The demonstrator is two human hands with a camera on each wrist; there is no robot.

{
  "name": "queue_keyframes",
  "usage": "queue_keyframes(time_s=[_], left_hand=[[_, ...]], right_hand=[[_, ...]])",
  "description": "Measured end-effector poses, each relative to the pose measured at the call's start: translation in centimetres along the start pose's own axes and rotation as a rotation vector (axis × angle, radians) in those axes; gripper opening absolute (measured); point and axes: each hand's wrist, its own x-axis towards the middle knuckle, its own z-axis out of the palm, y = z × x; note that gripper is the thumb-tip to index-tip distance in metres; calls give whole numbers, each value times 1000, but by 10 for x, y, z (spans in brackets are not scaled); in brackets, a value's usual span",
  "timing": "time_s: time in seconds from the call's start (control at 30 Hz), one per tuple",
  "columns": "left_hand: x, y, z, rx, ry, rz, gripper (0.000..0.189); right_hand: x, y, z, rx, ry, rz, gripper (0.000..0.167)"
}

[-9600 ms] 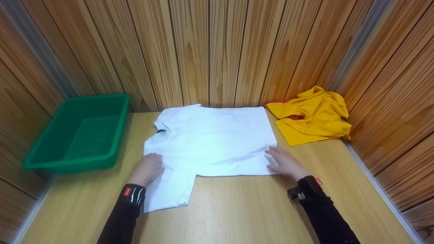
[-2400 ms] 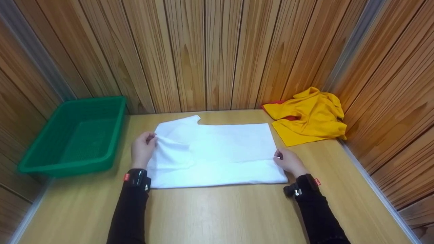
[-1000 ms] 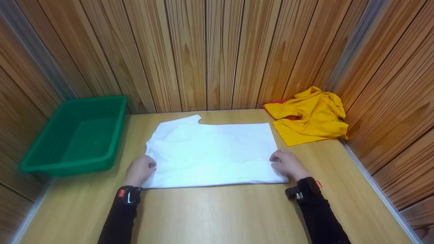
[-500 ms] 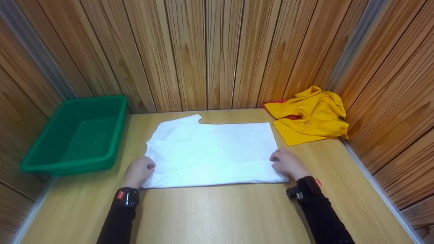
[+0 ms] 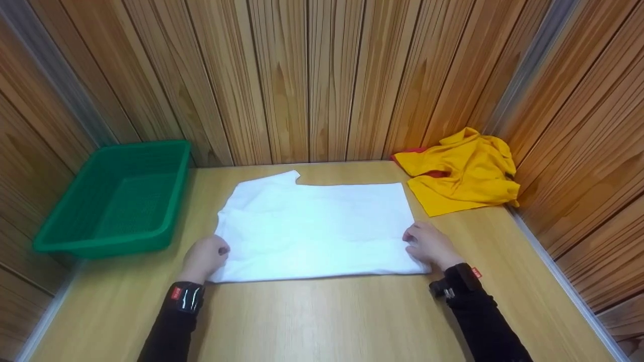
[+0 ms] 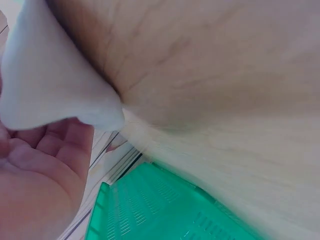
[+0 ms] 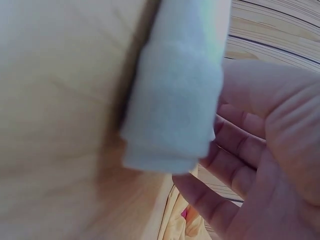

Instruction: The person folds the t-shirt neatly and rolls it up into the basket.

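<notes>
A white T-shirt [image 5: 317, 226] lies on the table, its near side folded over into a straight front edge. One sleeve still points toward the back left. My left hand [image 5: 207, 255] pinches the shirt's left edge close to the near corner; in the left wrist view curled fingers [image 6: 65, 145] sit behind the white cloth [image 6: 50, 75]. At the opposite end, my right hand [image 5: 430, 244] pinches the right edge near its front corner. The right wrist view has the layered hem [image 7: 172, 105] beside the fingers [image 7: 230, 170], with the fingertips partly hidden by fabric.
A green plastic basket [image 5: 168, 221] stands at the back left. Crumpled yellow clothing [image 5: 468, 173] with some red cloth [image 5: 416, 150] beneath it lies in the back right corner. Wood-panelled walls [image 5: 332, 80] enclose the table [image 5: 322, 322] at the back and sides.
Since the oldest frame, the near sleeve and side have been folded over the shirt. My left hand went up to the collar edge, then came back toward the near corner. Lately both hands barely move.
</notes>
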Motion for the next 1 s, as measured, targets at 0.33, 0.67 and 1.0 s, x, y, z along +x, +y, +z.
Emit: queue_keyframes(time_s=[0.33, 0.67, 1.0], left_hand=[[-14, -2, 1, -13, 9, 5, 15], [-24, -5, 3, -1, -2, 44, 12], [-27, -3, -8, -21, -50, 32, 10]], right_hand=[[-11, 2, 0, 5, 10, -53, 16], [-23, 3, -1, 40, 14, -63, 16], [-24, 5, -8, 148, -30, -72, 14]])
